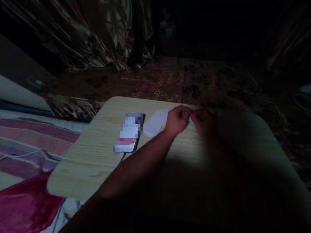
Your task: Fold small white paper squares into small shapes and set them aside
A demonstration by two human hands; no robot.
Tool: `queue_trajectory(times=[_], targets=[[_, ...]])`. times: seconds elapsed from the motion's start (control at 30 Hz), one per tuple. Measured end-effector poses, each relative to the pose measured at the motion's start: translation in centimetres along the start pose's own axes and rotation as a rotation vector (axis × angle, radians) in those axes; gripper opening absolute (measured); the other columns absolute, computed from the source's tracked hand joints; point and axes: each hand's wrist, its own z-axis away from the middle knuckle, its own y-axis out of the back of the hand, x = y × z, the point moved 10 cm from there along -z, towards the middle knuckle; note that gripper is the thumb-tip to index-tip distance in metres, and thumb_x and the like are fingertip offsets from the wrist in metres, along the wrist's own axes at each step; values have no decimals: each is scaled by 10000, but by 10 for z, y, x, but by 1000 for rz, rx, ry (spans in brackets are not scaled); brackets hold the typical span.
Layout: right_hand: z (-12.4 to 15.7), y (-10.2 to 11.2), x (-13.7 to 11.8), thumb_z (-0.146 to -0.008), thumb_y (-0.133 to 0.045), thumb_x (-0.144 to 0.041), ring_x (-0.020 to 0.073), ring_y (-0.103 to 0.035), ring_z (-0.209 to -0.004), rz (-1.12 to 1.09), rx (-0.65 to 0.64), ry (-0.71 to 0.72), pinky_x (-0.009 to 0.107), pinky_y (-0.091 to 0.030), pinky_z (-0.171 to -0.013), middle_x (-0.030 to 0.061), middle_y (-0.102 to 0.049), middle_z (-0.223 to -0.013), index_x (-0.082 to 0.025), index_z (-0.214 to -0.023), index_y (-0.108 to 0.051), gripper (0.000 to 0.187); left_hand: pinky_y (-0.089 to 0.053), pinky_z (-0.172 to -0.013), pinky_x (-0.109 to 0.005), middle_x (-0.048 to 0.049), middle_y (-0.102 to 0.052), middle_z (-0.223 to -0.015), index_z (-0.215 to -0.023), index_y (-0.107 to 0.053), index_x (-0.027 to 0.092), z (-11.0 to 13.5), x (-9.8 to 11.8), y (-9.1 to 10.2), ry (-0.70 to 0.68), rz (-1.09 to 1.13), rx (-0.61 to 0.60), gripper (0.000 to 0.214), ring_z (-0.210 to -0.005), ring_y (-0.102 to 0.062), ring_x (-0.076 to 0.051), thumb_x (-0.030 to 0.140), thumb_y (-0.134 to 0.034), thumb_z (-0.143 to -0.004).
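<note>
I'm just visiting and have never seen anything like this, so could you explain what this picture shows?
There is no machine here, just a person's bare left hand and right hand. The one picture comes from a camera on that person's head, looking forward and down. On the pale table lie a phone with a lit screen and some white paper beside the left hand. The fingertips meet near the far edge; something small and pale shows between them, too dim to name.
</note>
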Motion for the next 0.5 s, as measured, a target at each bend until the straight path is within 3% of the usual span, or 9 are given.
queue_trajectory(times=[0.23, 0.5], targets=[[1, 1, 3, -789, -666, -303, 194, -670, -737, 31, -7, -45, 321, -533, -725, 25, -731, -787, -204, -816, -711, 113, -437, -599, -230, -8, -662, -698, -788, -694, 154, -1, -9, 4, 87, 109, 53, 184, -636, -559, -114, 317, -630, -844], [1, 5, 7, -792, -671, -344, 192, -662, -699, 16, 3, -113, 311, -533, -692, 25, -722, -743, -203, -779, -703, 145, -487, -673, -247, -49, -730, -782, -798, -717, 147, -2, -11, -5, 99, 120, -3, 138, -709, -630, -136, 274, -663, -800]])
